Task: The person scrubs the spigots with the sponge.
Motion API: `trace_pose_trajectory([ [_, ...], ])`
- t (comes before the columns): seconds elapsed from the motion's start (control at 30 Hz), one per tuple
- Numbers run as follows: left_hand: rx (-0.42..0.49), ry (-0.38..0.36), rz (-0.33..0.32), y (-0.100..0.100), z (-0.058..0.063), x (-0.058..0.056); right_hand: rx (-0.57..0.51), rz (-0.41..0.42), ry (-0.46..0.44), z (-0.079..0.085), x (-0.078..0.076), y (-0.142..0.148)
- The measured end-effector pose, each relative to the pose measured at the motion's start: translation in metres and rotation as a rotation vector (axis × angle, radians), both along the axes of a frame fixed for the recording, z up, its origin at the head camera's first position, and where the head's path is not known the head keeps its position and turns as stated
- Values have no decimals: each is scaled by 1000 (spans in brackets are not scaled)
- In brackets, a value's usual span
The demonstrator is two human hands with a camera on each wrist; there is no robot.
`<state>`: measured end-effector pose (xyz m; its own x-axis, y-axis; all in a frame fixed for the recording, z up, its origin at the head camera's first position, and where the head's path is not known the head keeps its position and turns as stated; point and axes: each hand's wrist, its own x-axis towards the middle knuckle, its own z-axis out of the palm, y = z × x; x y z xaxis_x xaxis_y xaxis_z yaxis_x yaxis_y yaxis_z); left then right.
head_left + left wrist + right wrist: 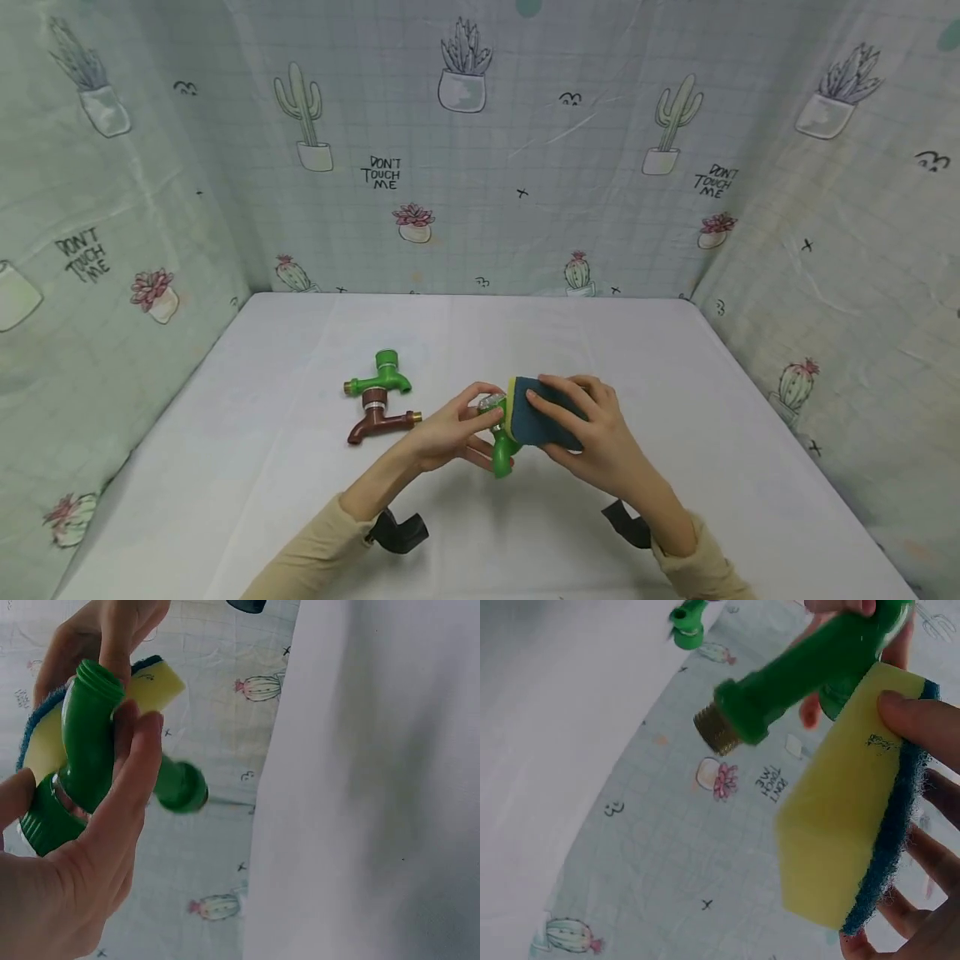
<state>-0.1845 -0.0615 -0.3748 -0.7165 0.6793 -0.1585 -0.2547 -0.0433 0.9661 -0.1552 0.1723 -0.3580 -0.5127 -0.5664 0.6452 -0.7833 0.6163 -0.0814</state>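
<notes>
My left hand [444, 435] holds a green tap [503, 457] above the white table, its curved spout pointing down. In the left wrist view the fingers and thumb wrap around the tap [88, 742], and its spout has a threaded mouth. A brass threaded end shows on the tap [799, 671] in the right wrist view. My right hand [603, 429] grips a sponge [543, 414], yellow foam with a dark blue scouring side. The yellow face of the sponge [844, 814] is turned toward the tap, right up against it in the head view.
To the left, a second green tap [381, 382] lies on the white table [300, 500]. A brown tap [378, 422] lies just in front of it, close to my left wrist. Patterned cloth walls [480, 208] enclose the table at the back and sides.
</notes>
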Motion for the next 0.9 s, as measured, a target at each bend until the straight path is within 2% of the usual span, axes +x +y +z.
trace_pose_trajectory([
  [0.13, 31, 26, 123, 1, -1, 1, -64, -20, -54, -8, 4, -8],
  [0.27, 42, 9, 233, 2, -3, 2, -82, -31, -59, -13, 7, -14],
  [0.4, 36, 14, 301, 1, -3, 3, -70, -24, -63, -15, 8, -15],
  [0.5, 56, 22, 302, -2, -4, 3, -78, -17, -83, -17, 6, -14],
  [0.6, 89, 20, 267, -5, -2, 2, -107, -25, -104, -19, 2, -10],
  [0.8, 161, -21, 179, -10, 1, 5, -186, -104, -6, -25, -14, 3],
  [0.9, 182, -40, 171, -11, 4, 7, -228, -135, -12, -28, -17, 5],
])
